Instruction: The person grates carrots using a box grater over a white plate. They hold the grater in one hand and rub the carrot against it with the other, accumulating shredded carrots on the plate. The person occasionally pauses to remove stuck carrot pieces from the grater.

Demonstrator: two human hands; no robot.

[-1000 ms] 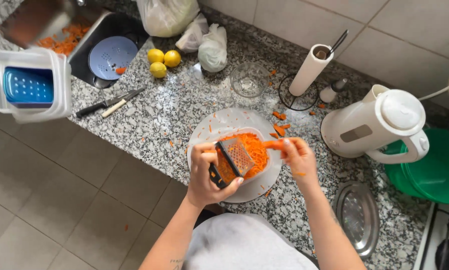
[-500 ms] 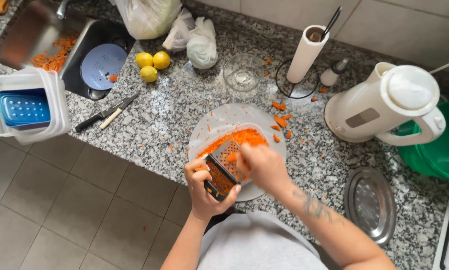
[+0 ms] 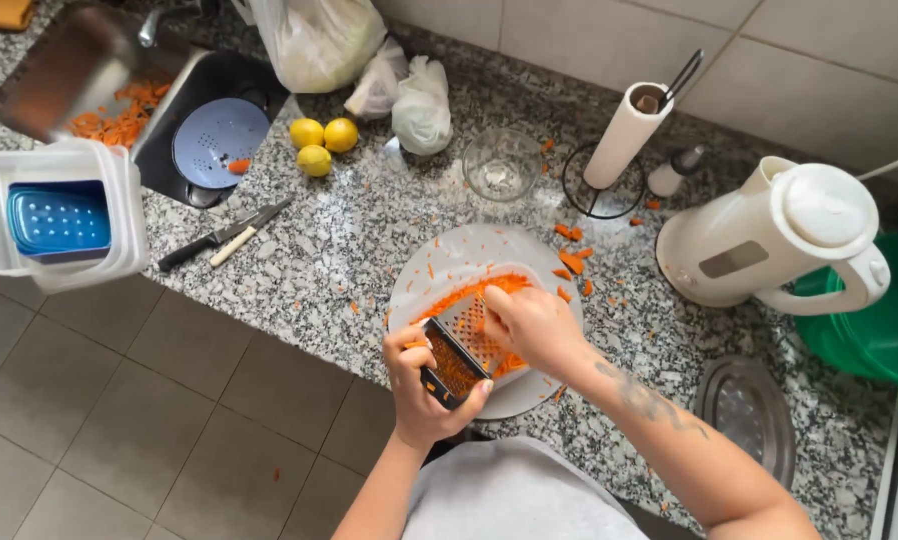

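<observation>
My left hand [image 3: 421,390] grips the lower end of a metal hand grater [image 3: 457,347], tilted over a white plate [image 3: 449,255] near the counter's front edge. My right hand [image 3: 531,325] presses a carrot piece, mostly hidden under the fingers, against the grater's face. Grated orange carrot [image 3: 469,290] lies heaped on the plate beyond the grater. Small carrot bits [image 3: 572,265] are scattered on the granite to the plate's right.
Glass bowl [image 3: 501,163], paper towel roll [image 3: 626,134] and white electric kettle [image 3: 779,240] stand behind. Three lemons [image 3: 322,145], knife and peeler [image 3: 224,236] and a sink [image 3: 169,110] with carrot peels lie left. White container [image 3: 61,212] overhangs the edge. Metal lid [image 3: 749,415], green bowl [image 3: 884,320] right.
My right hand has slid from the plate's right side down onto the grater's face, toward me. The left hand kept its hold on the grater. The camera has shifted slightly.
</observation>
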